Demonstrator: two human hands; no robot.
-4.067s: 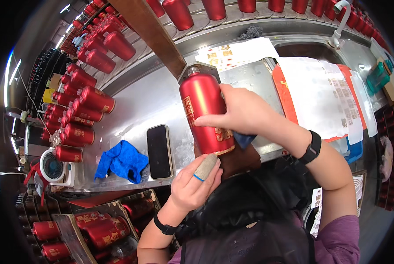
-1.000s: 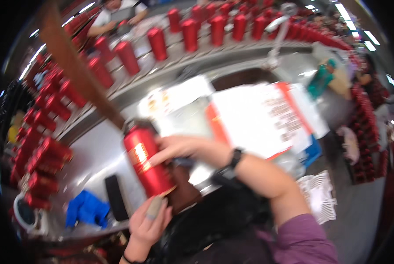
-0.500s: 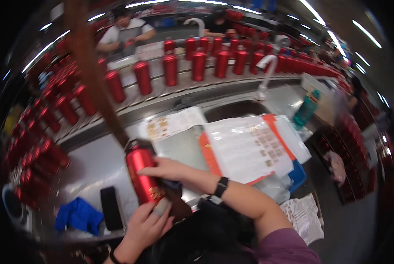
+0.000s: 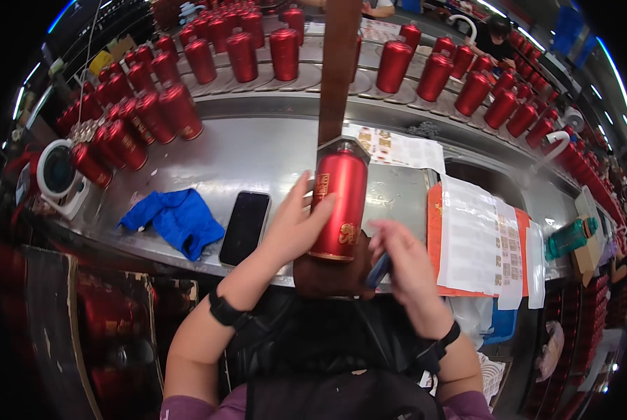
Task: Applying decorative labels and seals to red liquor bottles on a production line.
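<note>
A red metal bottle with gold markings leans back, neck upward, against a dark support at the foot of the brown post. Its base rests by a brown pad. My left hand is at the bottle's left side, thumb lying on its front and fingers stretched out apart. Just right of the bottle's base, my slightly blurred right hand has its fingers closed around a small flat blue tool, whose exact kind I cannot make out.
A blue cloth and a black phone lie left on the metal table. Printed sheets on orange backing lie right, near a teal bottle. The brown post rises before rows of red bottles.
My view has swung left and down. My right hand has left the bottle's side and now has the blue tool; my left hand has shifted from the bottle's base up to its left side.
</note>
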